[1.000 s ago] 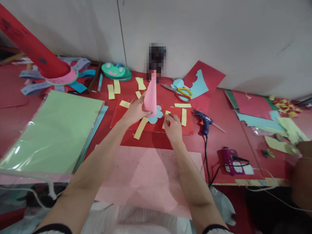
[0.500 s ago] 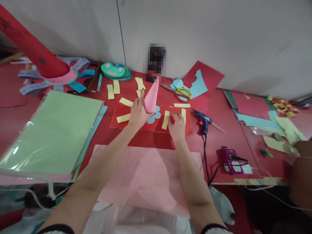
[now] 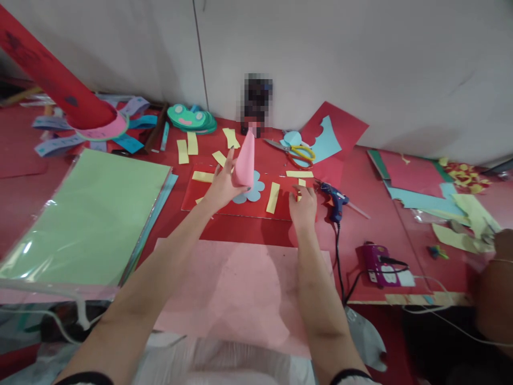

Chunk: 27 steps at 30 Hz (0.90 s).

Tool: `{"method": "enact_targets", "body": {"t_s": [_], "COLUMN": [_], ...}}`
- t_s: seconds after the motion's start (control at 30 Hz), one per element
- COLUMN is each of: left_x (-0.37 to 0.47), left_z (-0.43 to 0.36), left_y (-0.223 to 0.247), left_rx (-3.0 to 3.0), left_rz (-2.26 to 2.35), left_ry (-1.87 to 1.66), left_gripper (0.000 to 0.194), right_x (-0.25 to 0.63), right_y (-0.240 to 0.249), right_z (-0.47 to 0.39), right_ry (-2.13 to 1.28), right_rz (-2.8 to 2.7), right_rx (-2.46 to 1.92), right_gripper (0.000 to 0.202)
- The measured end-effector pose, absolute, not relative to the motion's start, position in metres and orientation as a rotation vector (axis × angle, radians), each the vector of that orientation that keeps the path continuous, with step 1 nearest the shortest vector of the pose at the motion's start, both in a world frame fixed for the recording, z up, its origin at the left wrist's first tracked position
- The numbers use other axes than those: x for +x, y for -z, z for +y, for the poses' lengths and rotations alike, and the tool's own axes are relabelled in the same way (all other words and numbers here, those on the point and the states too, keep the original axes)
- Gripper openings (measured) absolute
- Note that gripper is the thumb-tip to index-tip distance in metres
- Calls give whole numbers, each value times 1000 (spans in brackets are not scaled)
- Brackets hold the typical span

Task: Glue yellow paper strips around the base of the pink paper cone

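Note:
A pink paper cone stands upright, its point away from me, with my left hand closed round its lower left side. Partly behind the cone lies a blue paper flower on a red board. My right hand is over the board's right part, fingers bent and apart, at a yellow strip that it partly covers. Another yellow strip lies between the flower and my right hand. Whether my right fingertips pinch the covered strip is too small to tell.
Scissors and blue scraps lie behind the board. To its right are a glue gun and a purple power box. Green sheets lie left, beside a red tube. A co-worker's arm is at far right.
My left hand and the cone have moved slightly left, uncovering more of the flower. My right hand has moved right, off the middle strip, and the red thing at its fingers no longer shows.

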<state>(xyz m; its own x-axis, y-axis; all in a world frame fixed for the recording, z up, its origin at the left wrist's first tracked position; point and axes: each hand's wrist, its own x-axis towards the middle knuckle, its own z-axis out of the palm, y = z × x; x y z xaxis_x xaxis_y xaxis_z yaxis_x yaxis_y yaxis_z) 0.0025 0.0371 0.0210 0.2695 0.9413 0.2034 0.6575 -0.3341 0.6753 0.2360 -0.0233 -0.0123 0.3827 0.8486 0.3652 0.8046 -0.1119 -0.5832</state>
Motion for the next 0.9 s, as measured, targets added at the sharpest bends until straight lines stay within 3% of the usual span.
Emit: {"method": "enact_targets", "body": {"t_s": [0.2, 0.47, 0.7, 0.9], "left_x": [-9, -23, -19, -24], "left_z": [30, 7, 0, 2], "left_y": [-15, -3, -3, -6], "left_rx": [2122, 2068, 2133, 2117], "left_rz": [1459, 1669, 1782, 1831], "left_ry": [-782, -894, -857, -826], "left_gripper": [102, 59, 49, 44], "right_x": [245, 277, 330, 350], "right_y": [7, -5, -2, 1], "right_z": [-21, -27, -41, -47], "right_ry": [-101, -23, 96, -277], "right_rz": [-1369, -1129, -787, -742], "right_rx": [-1967, -2070, -2338, -2561], "right_gripper": [29, 23, 15, 28]}}
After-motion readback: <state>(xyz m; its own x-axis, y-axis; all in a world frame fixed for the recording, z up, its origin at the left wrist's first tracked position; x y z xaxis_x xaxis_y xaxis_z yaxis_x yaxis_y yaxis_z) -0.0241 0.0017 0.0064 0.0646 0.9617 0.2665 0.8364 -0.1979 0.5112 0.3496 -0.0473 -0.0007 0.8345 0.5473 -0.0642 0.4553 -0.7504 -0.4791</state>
